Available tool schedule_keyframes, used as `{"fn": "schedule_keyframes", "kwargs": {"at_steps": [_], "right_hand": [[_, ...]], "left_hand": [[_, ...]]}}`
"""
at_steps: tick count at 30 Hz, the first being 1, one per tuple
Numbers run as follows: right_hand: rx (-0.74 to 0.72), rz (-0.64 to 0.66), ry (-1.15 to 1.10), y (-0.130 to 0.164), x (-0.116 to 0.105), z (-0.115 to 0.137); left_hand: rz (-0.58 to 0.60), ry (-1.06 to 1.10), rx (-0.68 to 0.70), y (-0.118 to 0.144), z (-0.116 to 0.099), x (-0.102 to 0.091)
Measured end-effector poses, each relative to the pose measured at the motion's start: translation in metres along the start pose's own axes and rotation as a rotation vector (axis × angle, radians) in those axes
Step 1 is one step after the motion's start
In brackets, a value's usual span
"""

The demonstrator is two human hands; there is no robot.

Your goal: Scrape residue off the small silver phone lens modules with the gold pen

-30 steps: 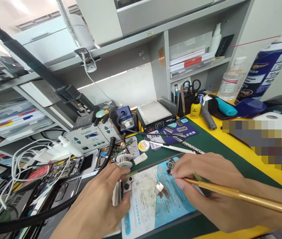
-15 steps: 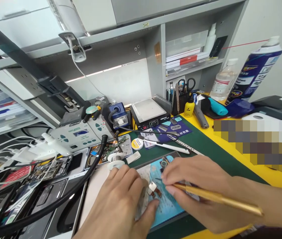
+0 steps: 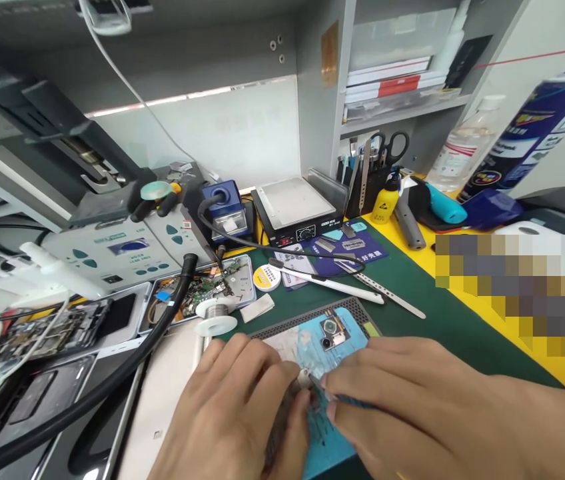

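Cables, thick and black (image 3: 112, 380), sweep across the left of the worktop beside a grey soldering station (image 3: 127, 247). Further right, a white solder spool (image 3: 216, 319) stands just behind the left hand (image 3: 232, 413), whose fingers curl down onto a light-blue repair mat (image 3: 330, 443). A small silver metal part (image 3: 305, 379) sits between both hands, pinched at the fingertips. The right hand (image 3: 412, 407) closes narrowly around a thin tool whose tip meets that part. Behind, a black hot plate (image 3: 297, 213) and a yellow squeeze bottle (image 3: 385, 203) stand near the shelf.
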State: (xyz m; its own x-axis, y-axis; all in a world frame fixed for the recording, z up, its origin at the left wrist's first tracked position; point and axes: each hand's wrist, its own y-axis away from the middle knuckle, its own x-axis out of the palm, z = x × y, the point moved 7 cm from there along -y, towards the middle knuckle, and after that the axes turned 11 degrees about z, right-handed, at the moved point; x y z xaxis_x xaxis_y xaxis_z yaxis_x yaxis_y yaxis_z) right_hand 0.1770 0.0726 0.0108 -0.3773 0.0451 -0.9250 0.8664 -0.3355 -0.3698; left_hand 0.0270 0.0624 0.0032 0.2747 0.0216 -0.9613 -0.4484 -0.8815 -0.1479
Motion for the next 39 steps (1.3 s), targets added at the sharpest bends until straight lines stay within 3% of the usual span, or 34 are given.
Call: {"fn": "schedule_keyframes", "kwargs": {"at_steps": [7,11,19,28,32,39], "right_hand": [[-0.018,0.098,-0.002,-0.0018,-0.0003,0.0073],[-0.001,0.01,-0.004,-0.0009,-0.0053,0.0076],[0.033,-0.026,-0.03,-0.0003,0.0021,0.0067],[0.008,0.05,-0.015,-0.0034,0.0004,0.0092],[0.061,-0.008,-0.003,-0.0029,-0.0017,0.0076],[0.022,0.086,0.041,-0.005,-0.0037,0.0088]], "left_hand": [[-0.054,0.012,0.036,-0.0002,-0.0019,-0.0012],[-0.067,0.037,0.033,-0.0014,-0.0005,0.0005],[-0.079,0.024,0.05,-0.0001,-0.0023,0.0012],[-0.075,0.033,0.046,0.0011,-0.0008,0.0023],[-0.069,0.038,0.054,0.002,-0.0024,0.0014],[-0.084,0.064,0.052,0.0016,-0.003,0.0007]]}}
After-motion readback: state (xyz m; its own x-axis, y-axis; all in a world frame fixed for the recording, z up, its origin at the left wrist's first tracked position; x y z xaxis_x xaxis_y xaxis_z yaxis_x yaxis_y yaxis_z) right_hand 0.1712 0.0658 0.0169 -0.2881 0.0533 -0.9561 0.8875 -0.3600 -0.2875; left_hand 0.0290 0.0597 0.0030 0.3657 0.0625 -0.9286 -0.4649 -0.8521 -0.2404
